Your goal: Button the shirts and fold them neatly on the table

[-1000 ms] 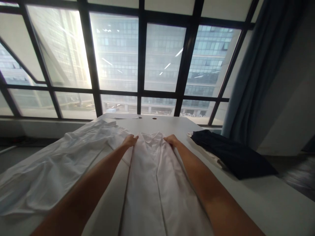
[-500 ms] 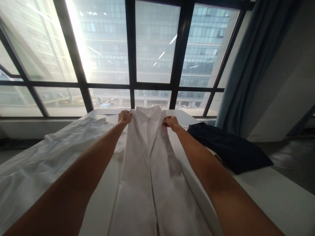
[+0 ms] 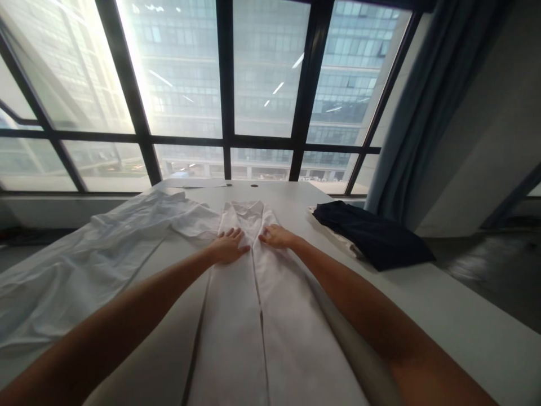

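A long white collared shirt [image 3: 287, 316] lies front side up on the white table, its collar toward the window. A narrow gap runs down its front, where the two sides meet. On its left upper front my left hand [image 3: 228, 246] rests flat with the fingers spread. My right hand [image 3: 276, 236] is at the right upper front, beside the opening, fingers bent and closed on the fabric edge. The fingertips of that hand are partly hard to make out.
Another white garment [image 3: 105, 248] lies rumpled along the left of the table [image 3: 456, 316]. A dark navy folded garment [image 3: 372, 234] sits at the right, over a paler cloth [image 3: 344, 239]. Beyond stand a black-framed window [image 3: 262, 142] and a blue curtain [image 3: 406, 141].
The shirt's collar end has come down onto the table. Both hands have let go of the shoulders and moved nearer and inward, onto the upper front; the left one has spread flat.
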Demonstrator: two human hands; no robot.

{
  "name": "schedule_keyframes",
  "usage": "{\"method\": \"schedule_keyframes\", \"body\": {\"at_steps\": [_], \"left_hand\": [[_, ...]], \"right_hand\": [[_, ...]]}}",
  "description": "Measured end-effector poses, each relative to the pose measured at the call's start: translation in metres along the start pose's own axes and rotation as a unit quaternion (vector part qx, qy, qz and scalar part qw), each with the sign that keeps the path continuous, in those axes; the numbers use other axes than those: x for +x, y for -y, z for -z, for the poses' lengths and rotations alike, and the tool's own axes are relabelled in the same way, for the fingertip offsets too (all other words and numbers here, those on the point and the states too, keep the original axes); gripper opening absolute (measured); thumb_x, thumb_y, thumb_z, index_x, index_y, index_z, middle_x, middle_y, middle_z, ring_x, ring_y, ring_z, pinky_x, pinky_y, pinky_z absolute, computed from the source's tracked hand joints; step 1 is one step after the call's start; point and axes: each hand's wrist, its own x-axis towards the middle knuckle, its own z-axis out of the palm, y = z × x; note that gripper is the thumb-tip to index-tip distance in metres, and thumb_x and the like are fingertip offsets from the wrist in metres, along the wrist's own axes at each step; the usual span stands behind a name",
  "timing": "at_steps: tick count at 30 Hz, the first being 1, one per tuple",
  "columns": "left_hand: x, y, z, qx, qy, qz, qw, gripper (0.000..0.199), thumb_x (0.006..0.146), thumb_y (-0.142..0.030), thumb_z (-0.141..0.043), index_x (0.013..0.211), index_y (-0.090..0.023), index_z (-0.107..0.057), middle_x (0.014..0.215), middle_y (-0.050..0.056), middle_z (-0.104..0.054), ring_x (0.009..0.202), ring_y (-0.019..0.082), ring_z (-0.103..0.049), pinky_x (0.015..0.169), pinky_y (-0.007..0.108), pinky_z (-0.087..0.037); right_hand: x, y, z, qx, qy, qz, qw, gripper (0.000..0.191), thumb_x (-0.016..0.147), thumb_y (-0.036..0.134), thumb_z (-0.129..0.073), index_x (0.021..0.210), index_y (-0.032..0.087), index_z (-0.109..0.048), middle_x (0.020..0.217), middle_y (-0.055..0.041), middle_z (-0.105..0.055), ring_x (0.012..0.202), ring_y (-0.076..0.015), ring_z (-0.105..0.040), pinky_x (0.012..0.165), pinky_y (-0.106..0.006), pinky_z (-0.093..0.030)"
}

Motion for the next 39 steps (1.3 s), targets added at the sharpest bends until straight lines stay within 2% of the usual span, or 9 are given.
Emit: {"method": "schedule_keyframes", "body": {"at_steps": [6,9,14,18,24,27,31,35,39], "left_hand": [[-0.002,0.004,-0.012,-0.006,-0.033,0.016,0.999,0.070,0.096,-0.059,-0.023,0.151,-0.016,-0.025,0.159,0.011,-0.016,0.147,0.028,-0.011,0.116,0.048,-0.015],[0.012,0.014,-0.012,-0.003,-0.042,0.021,0.999,0.068,0.096,-0.058,-0.024,0.150,-0.017,-0.027,0.159,0.010,-0.018,0.147,0.028,-0.012,0.116,0.048,-0.015],[0.018,0.019,-0.004,0.000,-0.075,0.018,0.997,0.061,0.098,-0.051,-0.027,0.148,-0.016,-0.033,0.157,0.013,-0.025,0.146,0.027,-0.018,0.116,0.048,-0.017],[-0.014,0.000,0.004,-0.021,-0.097,-0.002,0.995,0.058,0.099,-0.046,-0.025,0.148,-0.016,-0.034,0.155,0.013,-0.028,0.145,0.026,-0.020,0.117,0.047,-0.017],[-0.091,-0.041,-0.001,-0.032,-0.038,-0.082,0.995,0.069,0.097,-0.056,-0.025,0.150,-0.013,-0.029,0.157,0.015,-0.023,0.146,0.027,-0.018,0.116,0.049,-0.017],[-0.109,-0.056,0.001,-0.024,-0.059,-0.084,0.994,0.068,0.097,-0.055,-0.024,0.150,-0.014,-0.029,0.157,0.015,-0.022,0.146,0.027,-0.017,0.116,0.051,-0.016],[-0.116,-0.069,-0.001,-0.028,-0.064,-0.098,0.993,0.064,0.097,-0.053,-0.027,0.148,-0.014,-0.034,0.155,0.014,-0.028,0.145,0.026,-0.021,0.116,0.051,-0.014],[-0.128,-0.062,-0.005,-0.087,-0.113,-0.078,0.987,0.052,0.099,-0.039,-0.025,0.140,-0.014,-0.046,0.148,0.011,-0.043,0.139,0.022,-0.036,0.115,0.043,-0.026],[-0.153,-0.029,0.003,-0.124,-0.192,-0.088,0.970,0.038,0.091,-0.029,-0.039,0.118,-0.016,-0.063,0.125,0.010,-0.063,0.119,0.022,-0.056,0.105,0.035,-0.041]], "right_hand": [[-0.012,0.015,-0.009,-0.043,0.054,-0.065,0.995,0.080,0.091,0.068,-0.027,0.154,0.019,-0.017,0.161,-0.0103,-0.008,0.147,-0.0329,-0.006,0.114,-0.057,-0.010],[0.001,0.016,-0.012,-0.044,0.038,-0.065,0.996,0.079,0.092,0.066,-0.022,0.155,0.019,-0.015,0.161,-0.0091,-0.007,0.147,-0.0307,-0.006,0.115,-0.054,-0.008],[0.011,0.016,-0.016,-0.060,-0.046,-0.043,0.996,0.073,0.095,0.060,-0.023,0.152,0.015,-0.026,0.159,-0.0120,-0.018,0.146,-0.0290,-0.012,0.116,-0.049,-0.008],[-0.017,0.021,-0.014,-0.040,-0.051,-0.017,0.998,0.066,0.098,0.055,-0.019,0.151,0.017,-0.028,0.159,-0.0109,-0.019,0.147,-0.0252,-0.013,0.116,-0.049,-0.009],[-0.095,0.035,-0.012,-0.024,-0.005,0.036,0.999,0.068,0.097,0.056,-0.024,0.152,0.016,-0.027,0.159,-0.0110,-0.017,0.147,-0.0256,-0.010,0.117,-0.050,-0.008],[-0.126,0.043,-0.014,-0.014,-0.005,0.035,0.999,0.066,0.098,0.054,-0.024,0.152,0.016,-0.027,0.159,-0.0118,-0.018,0.147,-0.0264,-0.011,0.116,-0.052,-0.010],[-0.146,0.047,-0.023,-0.018,-0.034,0.040,0.998,0.063,0.098,0.051,-0.027,0.150,0.016,-0.031,0.158,-0.0114,-0.020,0.147,-0.0262,-0.013,0.116,-0.052,-0.010],[-0.150,0.027,-0.025,0.027,-0.113,0.051,0.992,0.052,0.099,0.035,-0.027,0.143,0.013,-0.044,0.151,-0.0108,-0.039,0.141,-0.0189,-0.031,0.116,-0.036,-0.021],[-0.155,-0.014,-0.013,0.034,-0.161,0.014,0.986,0.046,0.091,0.020,-0.039,0.133,0.014,-0.056,0.137,-0.0108,-0.055,0.128,-0.0192,-0.048,0.111,-0.030,-0.031]]}}
